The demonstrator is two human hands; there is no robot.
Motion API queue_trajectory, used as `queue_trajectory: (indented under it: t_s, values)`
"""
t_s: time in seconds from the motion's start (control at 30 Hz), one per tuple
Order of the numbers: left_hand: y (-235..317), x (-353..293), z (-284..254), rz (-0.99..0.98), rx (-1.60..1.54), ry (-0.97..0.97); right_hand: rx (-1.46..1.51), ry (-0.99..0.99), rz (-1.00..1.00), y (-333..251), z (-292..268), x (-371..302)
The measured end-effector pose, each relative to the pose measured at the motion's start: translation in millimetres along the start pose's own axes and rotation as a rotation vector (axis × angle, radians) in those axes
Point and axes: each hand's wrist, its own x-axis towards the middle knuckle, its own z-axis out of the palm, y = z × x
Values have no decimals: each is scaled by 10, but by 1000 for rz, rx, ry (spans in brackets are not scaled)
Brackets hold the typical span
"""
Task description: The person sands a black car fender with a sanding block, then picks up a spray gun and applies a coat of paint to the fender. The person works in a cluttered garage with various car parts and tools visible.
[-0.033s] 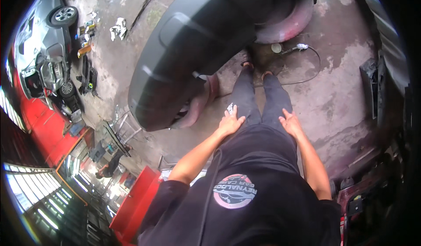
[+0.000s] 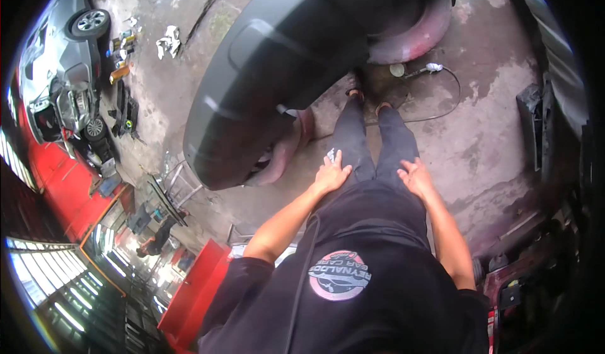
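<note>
My left hand hovers by my left thigh, fingers spread, with nothing in it. Beside the other thigh is my right hand, also empty, its fingers apart. In front of me a large dark grey car bumper lies across two worn tires, a pinkish one at the right and another under its left end. Just past my feet, a hand tool with a round pale end rests on the floor, joined to a dark hose. Neither hand touches the bumper or the tool.
A silver car with its end taken apart stands at the far left, near loose dark parts and several cans. A red beam is at my lower left. Another person is farther back. Dark panels stand at the right.
</note>
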Motion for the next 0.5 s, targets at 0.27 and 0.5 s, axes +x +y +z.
queue_trajectory:
  t_s: [0.27, 0.5]
  values:
    - [-282, 302, -211, 278, 192, 61, 394, -34, -246, -1463, -43, 412]
    - [-75, 656, -643, 47, 141, -144, 333, 50, -414, -2509, -621, 831]
